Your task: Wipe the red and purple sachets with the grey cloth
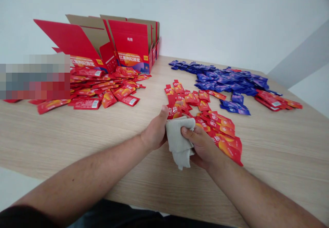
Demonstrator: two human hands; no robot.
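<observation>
Both my hands are on a folded, off-white ribbed knit cloth (179,135) above the table. My right hand (203,145) grips its right side, thumb pressed on the front. At the left edge of the cloth is my left hand (155,129), closed around that side with its thumb pointing up. The fingers of both hands are partly hidden behind the fabric. Just beyond the cloth lie several loose red sachets (191,97) with orange print. More red sachets (226,144), larger in view, lie beside my right hand.
A heap of red sachets (102,89) spreads at the left, in front of open red cartons (130,46). Blue sachets (218,77) are piled at the back right, with a few red sachets (276,101) beside them. The wooden table (102,128) meets a white wall.
</observation>
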